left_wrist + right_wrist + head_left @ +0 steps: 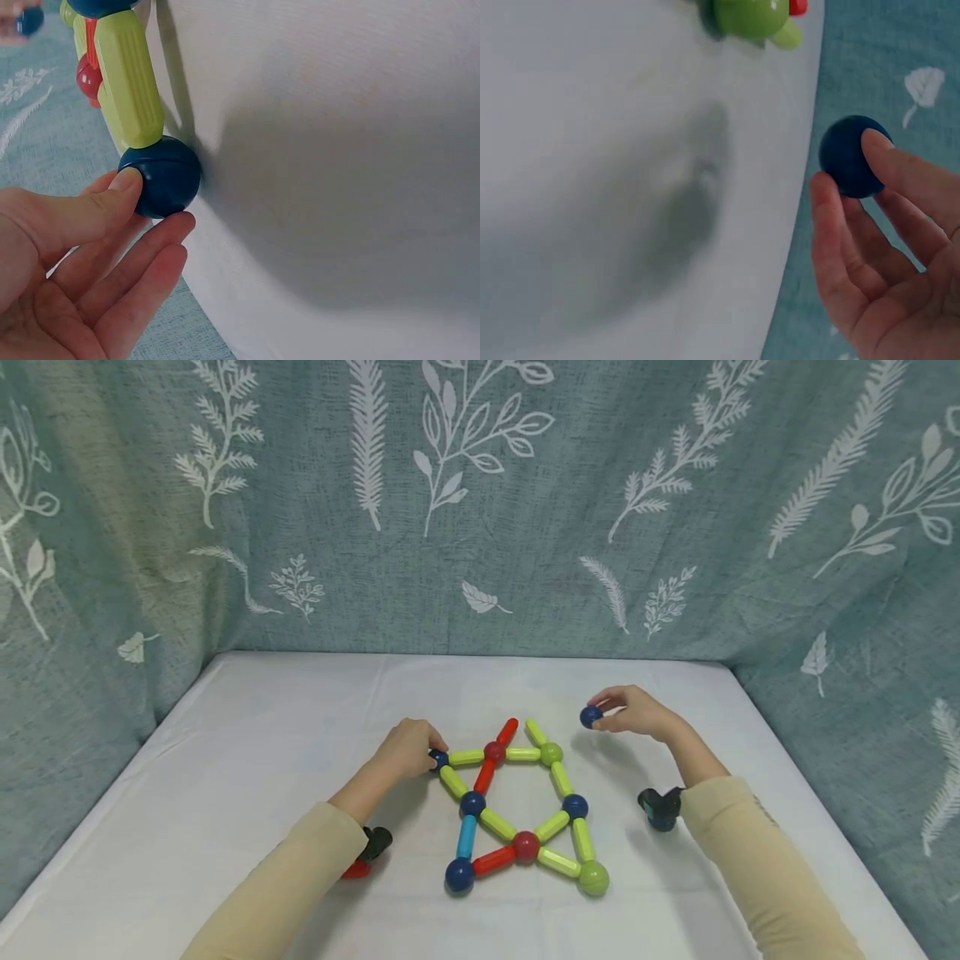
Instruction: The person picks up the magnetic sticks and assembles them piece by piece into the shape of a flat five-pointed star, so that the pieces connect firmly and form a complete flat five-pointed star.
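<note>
A flat frame of coloured magnetic rods and balls lies on the white table. At its left corner my left hand (pixel 405 749) pinches a dark blue ball (pixel 169 184) between thumb and fingers; a lime rod (pixel 131 82) joins that ball. Off to the right, above the table, my right hand (pixel 639 712) holds a loose blue ball (pixel 851 157) in its fingertips. Between the hands, a red rod (pixel 507 731) and a lime rod (pixel 535 732) stick out toward the back with free ends. They come from a red ball (pixel 495 752) and a green ball (pixel 551 753).
Nearer me, the frame has a blue ball (pixel 460 875), a red ball (pixel 527 846) and a green ball (pixel 594 878). A patterned green curtain (pixel 480 577) hangs behind the white table (pixel 225 793). Each wrist wears a small dark camera.
</note>
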`<state>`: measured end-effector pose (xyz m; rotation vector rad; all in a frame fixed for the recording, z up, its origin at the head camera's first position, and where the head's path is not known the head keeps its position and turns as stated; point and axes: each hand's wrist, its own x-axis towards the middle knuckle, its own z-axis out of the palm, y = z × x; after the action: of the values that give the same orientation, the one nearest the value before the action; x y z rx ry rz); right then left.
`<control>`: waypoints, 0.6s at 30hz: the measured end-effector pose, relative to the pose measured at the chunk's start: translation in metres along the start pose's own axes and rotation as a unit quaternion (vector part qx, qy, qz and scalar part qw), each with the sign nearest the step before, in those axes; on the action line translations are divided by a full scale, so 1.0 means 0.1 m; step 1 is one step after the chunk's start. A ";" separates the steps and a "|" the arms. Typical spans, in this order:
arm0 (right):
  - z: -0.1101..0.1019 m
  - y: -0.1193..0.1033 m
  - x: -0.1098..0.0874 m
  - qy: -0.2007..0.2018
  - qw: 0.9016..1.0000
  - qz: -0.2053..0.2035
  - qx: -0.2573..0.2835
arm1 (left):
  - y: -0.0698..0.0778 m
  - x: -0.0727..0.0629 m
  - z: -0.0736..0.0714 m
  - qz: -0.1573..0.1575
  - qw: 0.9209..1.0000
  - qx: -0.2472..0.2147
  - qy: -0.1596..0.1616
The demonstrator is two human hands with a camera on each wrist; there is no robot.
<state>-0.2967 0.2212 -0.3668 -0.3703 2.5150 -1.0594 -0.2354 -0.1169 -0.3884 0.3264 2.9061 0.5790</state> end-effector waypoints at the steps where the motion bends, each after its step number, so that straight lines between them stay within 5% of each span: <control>1: 0.04 -0.06 0.08 0.003 1.000 0.005 0.004 | 0.00 0.00 0.00 -0.001 1.000 0.001 -0.001; 9: 0.37 -0.33 0.54 0.021 1.000 0.016 -0.001 | -0.01 -0.01 0.01 -0.009 1.000 0.002 -0.001; 18: 0.58 -0.50 0.76 0.012 0.997 0.026 -0.077 | -0.02 -0.01 0.02 -0.008 1.000 -0.004 0.001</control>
<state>-0.3342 0.1216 -0.3864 -0.3358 2.6201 -0.8592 -0.2344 -0.1182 -0.3910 0.3016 2.9039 0.5899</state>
